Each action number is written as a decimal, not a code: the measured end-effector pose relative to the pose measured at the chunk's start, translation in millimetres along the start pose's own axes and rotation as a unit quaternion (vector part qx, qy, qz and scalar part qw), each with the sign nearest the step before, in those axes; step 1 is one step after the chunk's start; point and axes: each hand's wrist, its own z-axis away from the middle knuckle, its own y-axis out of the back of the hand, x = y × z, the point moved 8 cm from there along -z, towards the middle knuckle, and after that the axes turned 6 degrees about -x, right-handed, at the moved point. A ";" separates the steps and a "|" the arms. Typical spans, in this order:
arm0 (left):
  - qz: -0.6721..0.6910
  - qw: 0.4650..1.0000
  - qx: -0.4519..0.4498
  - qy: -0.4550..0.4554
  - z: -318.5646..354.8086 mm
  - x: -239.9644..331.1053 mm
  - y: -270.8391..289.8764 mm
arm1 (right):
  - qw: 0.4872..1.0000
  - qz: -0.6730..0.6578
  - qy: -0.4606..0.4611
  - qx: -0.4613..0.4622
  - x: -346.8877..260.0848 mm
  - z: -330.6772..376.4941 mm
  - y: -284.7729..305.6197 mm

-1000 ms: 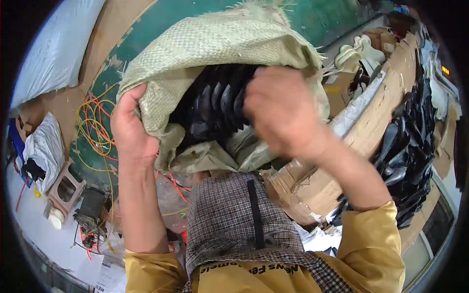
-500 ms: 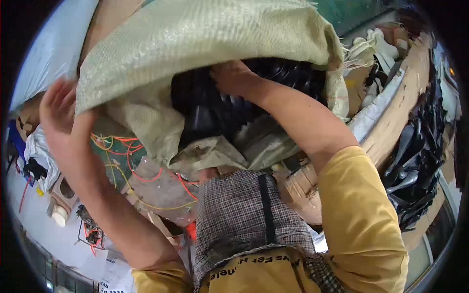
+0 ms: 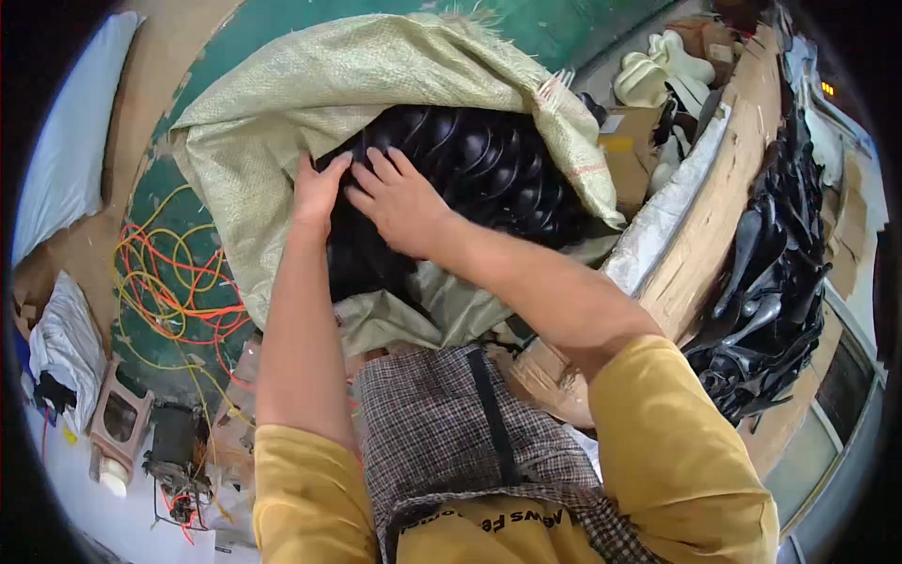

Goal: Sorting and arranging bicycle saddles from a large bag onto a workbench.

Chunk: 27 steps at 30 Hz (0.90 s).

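Observation:
A pale green woven sack (image 3: 254, 179) stands before me with its mouth spread wide. Inside lie several glossy black curved pieces (image 3: 470, 155), packed in overlapping rows; their exact kind is hard to make out. My left hand (image 3: 319, 193) is at the left side of the sack's mouth, thumb and fingers apart, against the sack's inner side and the black pieces. Beside it, my right hand (image 3: 404, 202) rests on the black pieces, its fingers spread. Neither hand visibly grips anything.
Orange and yellow cords (image 3: 178, 282) tangle on the green floor at left. A long wooden-looking edge (image 3: 714, 179) runs along the right, with a heap of shiny black pieces (image 3: 752, 320) beyond it. Pale shapes (image 3: 662, 66) and a cardboard box (image 3: 629, 141) sit at the upper right.
The sack's far rim has dropped back from over the opening, uncovering more black pieces. My left hand has moved from outside the sack into its mouth; my right hand has shifted slightly left and nearer.

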 end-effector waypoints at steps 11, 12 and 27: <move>0.019 0.999 0.019 -0.021 8.1 20.5 -41.5 | 0.761 -0.260 -0.457 -0.379 162.2 225.5 -55.6; 0.018 0.999 0.010 -0.033 3.3 14.7 -38.6 | 0.762 -0.261 -0.454 -0.381 159.0 219.7 -58.7; -0.030 0.994 -0.077 -0.077 4.0 4.0 -44.9 | 0.593 -0.603 -0.526 0.085 220.0 149.6 -76.4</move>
